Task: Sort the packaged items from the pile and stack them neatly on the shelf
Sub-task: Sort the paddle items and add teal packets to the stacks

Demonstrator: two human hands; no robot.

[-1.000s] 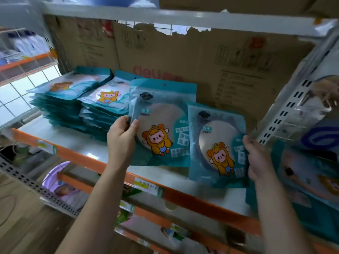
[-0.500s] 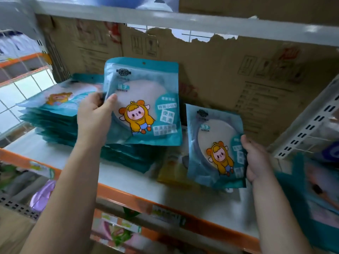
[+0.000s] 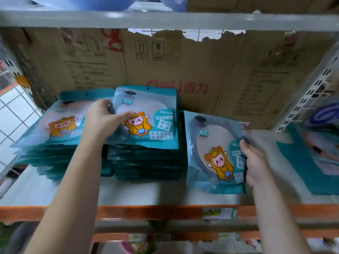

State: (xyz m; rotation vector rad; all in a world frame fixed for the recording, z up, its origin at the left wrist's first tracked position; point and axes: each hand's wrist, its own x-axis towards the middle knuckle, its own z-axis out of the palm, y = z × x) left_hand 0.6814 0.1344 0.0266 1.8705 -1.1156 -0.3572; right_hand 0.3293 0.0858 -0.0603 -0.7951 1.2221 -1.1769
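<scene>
The left hand [image 3: 105, 120] clamps its fingers on a packet [image 3: 156, 107] atop a stack [image 3: 146, 162], the right hand [image 3: 255, 162] on a second packet [image 3: 211, 143] near the shelf's [image 3: 137, 192] front edge.

At 3 o'clock the pile of teal packets [image 3: 315, 158] is smeared and cut by the edge; at 6 o'clock the lower-shelf goods [image 3: 139, 242] blur past telling; the cardboard backing [image 3: 88, 70] carries print too small to read.

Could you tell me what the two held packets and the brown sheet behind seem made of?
Left packet and right packet: likely thin glossy plastic film, showing sheen and a see-through window. Brown sheet: matte cardboard, probably corrugated; its top edge is torn ragged.
</scene>
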